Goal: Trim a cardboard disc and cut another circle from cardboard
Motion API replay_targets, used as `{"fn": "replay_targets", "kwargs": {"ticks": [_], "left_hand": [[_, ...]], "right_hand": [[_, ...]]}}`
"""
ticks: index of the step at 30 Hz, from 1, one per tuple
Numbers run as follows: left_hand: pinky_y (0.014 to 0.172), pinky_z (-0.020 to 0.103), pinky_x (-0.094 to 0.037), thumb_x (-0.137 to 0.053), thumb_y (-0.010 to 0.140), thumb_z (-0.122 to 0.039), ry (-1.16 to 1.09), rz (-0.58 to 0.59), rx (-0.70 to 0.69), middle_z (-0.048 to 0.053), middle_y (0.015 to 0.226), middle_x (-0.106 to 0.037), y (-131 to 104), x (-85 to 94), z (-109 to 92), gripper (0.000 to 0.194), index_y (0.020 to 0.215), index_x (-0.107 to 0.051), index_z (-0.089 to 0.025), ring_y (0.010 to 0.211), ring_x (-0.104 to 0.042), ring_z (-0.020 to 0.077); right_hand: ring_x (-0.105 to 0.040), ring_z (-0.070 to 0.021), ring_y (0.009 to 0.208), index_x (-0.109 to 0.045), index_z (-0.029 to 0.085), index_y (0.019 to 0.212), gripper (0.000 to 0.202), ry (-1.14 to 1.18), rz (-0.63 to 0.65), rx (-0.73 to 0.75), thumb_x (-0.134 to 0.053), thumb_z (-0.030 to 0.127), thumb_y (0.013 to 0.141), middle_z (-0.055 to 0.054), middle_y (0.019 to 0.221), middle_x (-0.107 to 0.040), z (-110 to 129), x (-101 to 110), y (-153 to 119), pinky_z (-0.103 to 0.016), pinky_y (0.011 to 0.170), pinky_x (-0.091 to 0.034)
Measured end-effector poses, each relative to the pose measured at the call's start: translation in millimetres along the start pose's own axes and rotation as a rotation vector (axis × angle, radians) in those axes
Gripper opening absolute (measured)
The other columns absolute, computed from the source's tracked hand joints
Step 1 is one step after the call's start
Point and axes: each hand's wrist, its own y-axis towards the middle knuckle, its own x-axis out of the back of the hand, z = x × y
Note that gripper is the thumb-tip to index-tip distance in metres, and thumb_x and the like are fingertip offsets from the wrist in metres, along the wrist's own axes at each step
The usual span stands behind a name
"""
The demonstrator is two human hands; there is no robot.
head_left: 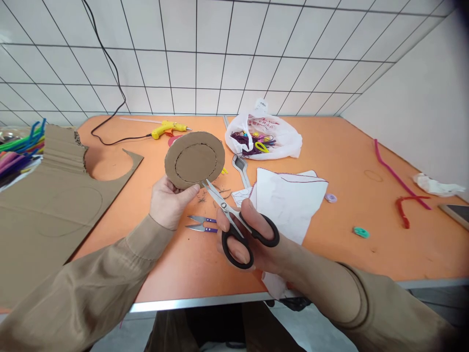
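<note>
My left hand (169,201) grips a round cardboard disc (196,164) by its lower left edge, thumb on the near face. A dark, cut-looking circle runs inside the disc's rim. In my right hand (252,234) is a pair of scissors (224,206) with black handles, fingers through the loops. The blades are slightly parted, their tips at the disc's bottom edge beside my left thumb; whether they touch it I cannot tell. Small thread snips (201,224) lie on the orange table (176,274) below the disc.
A large cardboard sheet (47,234) with a rounded cutout covers the left. Behind are a yellow glue gun (168,129) and a white plastic bag (282,144) of yarn. White cloth (289,195) lies right of centre, with a teal bobbin (361,232) and pipe cleaners (397,176) farther right.
</note>
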Motion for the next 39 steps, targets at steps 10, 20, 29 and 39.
{"fn": "replay_targets", "kwargs": {"ticks": [10, 20, 29, 39], "left_hand": [[0.079, 0.037, -0.056, -0.085, 0.051, -0.019, 0.033, -0.01, 0.031, 0.006, 0.084, -0.076, -2.0, -2.0, -2.1, 0.032, 0.079, -0.07, -0.016, 0.082, -0.069, 0.023], [0.07, 0.029, -0.056, -0.083, 0.052, -0.016, 0.067, -0.025, 0.033, 0.003, 0.077, -0.076, -6.7, -3.9, -10.1, 0.024, 0.074, -0.072, -0.016, 0.072, -0.068, 0.0172], [0.071, 0.029, -0.056, -0.083, 0.053, -0.015, 0.073, -0.038, 0.03, 0.002, 0.081, -0.076, -6.2, -3.0, -8.6, 0.028, 0.079, -0.073, -0.016, 0.076, -0.068, 0.0175], [0.074, 0.027, -0.056, -0.085, 0.056, -0.016, -0.06, 0.013, 0.083, 0.001, 0.082, -0.076, -5.8, -0.1, 5.4, 0.026, 0.079, -0.074, -0.018, 0.078, -0.068, 0.016]], "right_hand": [[-0.034, -0.0076, 0.037, -0.052, 0.02, 0.085, 0.051, 0.02, 0.019, 0.022, -0.045, 0.07, 0.085, 0.007, 0.046, -0.045, -0.6, 1.8, 1.4, -0.019, 0.037, -0.026], [-0.034, -0.0077, 0.038, -0.054, 0.02, 0.083, 0.051, -0.004, 0.012, 0.004, -0.044, 0.07, 0.085, 0.006, 0.045, -0.046, 0.0, 5.4, 3.8, -0.019, 0.038, -0.024], [-0.024, -0.0066, 0.035, -0.052, 0.02, 0.077, 0.047, 0.009, 0.006, -0.012, -0.049, 0.066, 0.084, 0.008, 0.04, -0.04, 3.4, 7.2, 3.7, -0.019, 0.035, -0.016], [-0.021, -0.0062, 0.036, -0.052, 0.02, 0.079, 0.046, 0.018, -0.015, -0.002, -0.049, 0.066, 0.085, 0.009, 0.041, -0.04, -1.0, 1.5, 3.7, -0.018, 0.035, -0.016]]}}
